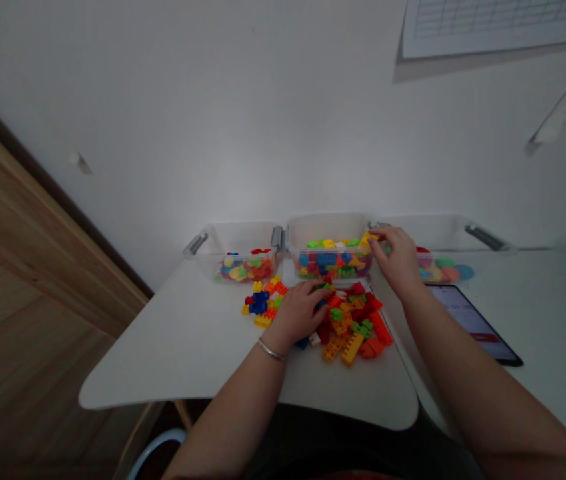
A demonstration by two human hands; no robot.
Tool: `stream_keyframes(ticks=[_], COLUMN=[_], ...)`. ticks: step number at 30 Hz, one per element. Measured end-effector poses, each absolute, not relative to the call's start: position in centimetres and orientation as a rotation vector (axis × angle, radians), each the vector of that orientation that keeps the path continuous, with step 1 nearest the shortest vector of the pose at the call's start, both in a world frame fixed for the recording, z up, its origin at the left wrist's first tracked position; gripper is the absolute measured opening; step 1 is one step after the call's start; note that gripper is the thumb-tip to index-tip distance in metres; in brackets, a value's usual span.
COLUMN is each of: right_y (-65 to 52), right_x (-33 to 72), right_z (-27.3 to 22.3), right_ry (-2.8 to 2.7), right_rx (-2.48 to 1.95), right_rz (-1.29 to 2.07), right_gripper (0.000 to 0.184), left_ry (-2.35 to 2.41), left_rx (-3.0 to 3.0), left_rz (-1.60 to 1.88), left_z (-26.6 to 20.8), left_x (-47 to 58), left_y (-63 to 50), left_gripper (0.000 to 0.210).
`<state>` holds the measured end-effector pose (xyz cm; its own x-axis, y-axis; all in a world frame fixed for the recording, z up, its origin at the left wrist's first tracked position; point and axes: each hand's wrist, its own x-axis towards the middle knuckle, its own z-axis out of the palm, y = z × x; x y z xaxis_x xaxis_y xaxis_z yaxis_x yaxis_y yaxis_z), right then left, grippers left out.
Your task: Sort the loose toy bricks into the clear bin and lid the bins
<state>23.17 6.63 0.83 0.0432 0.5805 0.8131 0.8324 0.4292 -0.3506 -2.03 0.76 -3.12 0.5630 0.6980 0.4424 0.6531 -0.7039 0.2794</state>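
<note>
My right hand (397, 257) is raised at the right end of the middle clear plastic box (330, 223). Its fingers pinch a yellow building brick (367, 239) at the box's rim. Many coloured bricks fill the lower part of that box. In front of it, a loose pile of building bricks (343, 323) in red, orange, yellow, green and blue lies on the white table. My left hand (300, 310), with a bracelet at the wrist, rests on the left part of this pile. Its fingers are apart among the bricks, and some bricks beneath it are hidden.
A clear box (243, 237) with small colourful pieces stands on the left. Another clear box (443, 233) on the right holds round coloured pieces, partly behind my right hand. A lit phone or tablet (477, 327) lies beside my right forearm. The white table (177, 347) meets the wall behind.
</note>
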Motion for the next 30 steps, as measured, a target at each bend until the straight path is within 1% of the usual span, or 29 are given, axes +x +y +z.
stream_keyframes(ticks=[5,9,10,12,14,16,18,21,26,30], right_y=[6.2,5.1,4.6,3.4,2.2,1.3,0.9,1.2,2.4,3.0], right_x=[23.3,22.9,22.8,22.6,22.4,22.3,22.3,22.4,23.2,23.8], right_z=[-0.3,-0.9,-1.1,-1.6,-2.0,-2.4,-2.9,-3.9,-6.2,-7.0], right_ry=[-1.839,-1.757,-1.717,-1.672,-1.724,-1.815,-1.917,-2.051,-1.952,-1.92], right_rx=[-1.259,-1.222,-1.2,-1.156,-1.133,-1.111,-1.095,-1.166,-1.31,-1.303], right_rz=[-0.415,-0.463,-0.472,-0.488,-0.489,-0.466,-0.4,-0.203,0.203,0.32], right_gripper=[0.037,0.048,0.048,0.037,0.024,0.019,0.019,0.02,0.034,0.037], left_ry=[1.154,1.162,1.163,1.162,1.156,1.154,1.157,1.162,1.174,1.169], left_rx=[2.697,2.693,2.69,2.685,2.682,2.679,2.677,2.673,2.661,2.656], left_rz=[0.836,0.814,0.808,0.802,0.804,0.807,0.806,0.797,0.784,0.783], left_z=[-3.2,-3.1,-3.1,-3.1,-3.1,-3.2,-3.2,-3.2,-3.2,-3.3], left_x=[-2.1,-2.0,-2.0,-2.0,-2.0,-2.1,-2.0,-2.0,-2.0,-2.1], left_y=[0.7,0.8,0.8,0.8,0.8,0.8,0.8,0.8,0.9,0.9], left_gripper=[0.034,0.034,0.034,0.035,0.036,0.034,0.034,0.034,0.034,0.034])
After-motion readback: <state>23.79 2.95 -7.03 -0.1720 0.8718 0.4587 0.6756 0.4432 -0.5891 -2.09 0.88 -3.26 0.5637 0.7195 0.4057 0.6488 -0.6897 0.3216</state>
